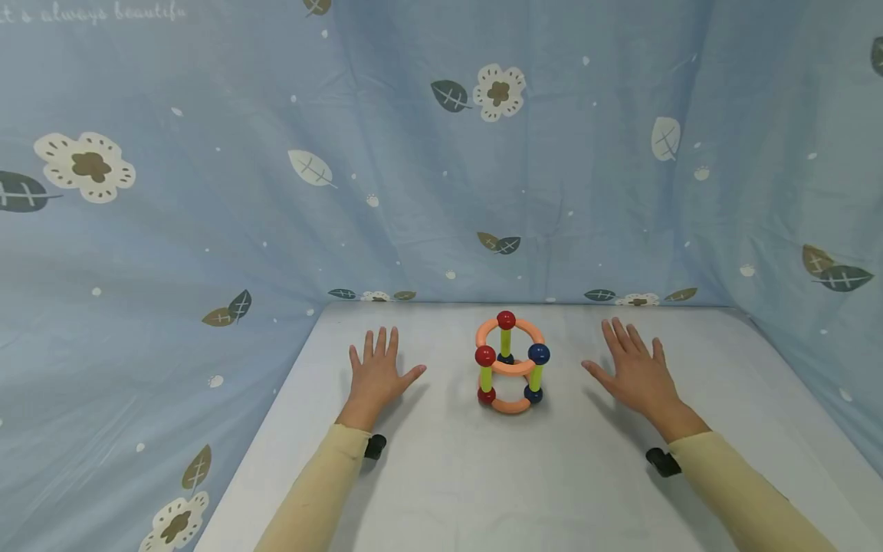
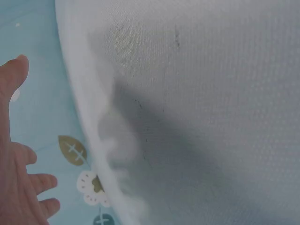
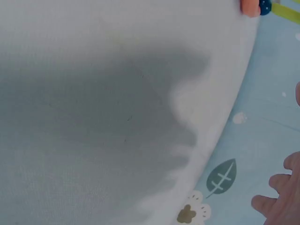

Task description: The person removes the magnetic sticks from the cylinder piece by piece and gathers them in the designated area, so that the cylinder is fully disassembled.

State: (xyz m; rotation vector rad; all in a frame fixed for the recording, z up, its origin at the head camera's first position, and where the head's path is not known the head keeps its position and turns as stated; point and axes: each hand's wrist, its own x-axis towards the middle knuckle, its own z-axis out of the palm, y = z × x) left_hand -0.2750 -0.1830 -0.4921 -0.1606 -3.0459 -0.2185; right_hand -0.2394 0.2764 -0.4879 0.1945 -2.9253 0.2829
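Spread wide, a person's left hand and right hand flanked a ball-and-rod toy on a white tabletop. Flower-printed blue cloth hung behind it.

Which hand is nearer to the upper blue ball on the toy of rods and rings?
Right. The right hand is right of the upper blue ball, thumb towards it; the left hand is farther off, beyond the left side of the toy.
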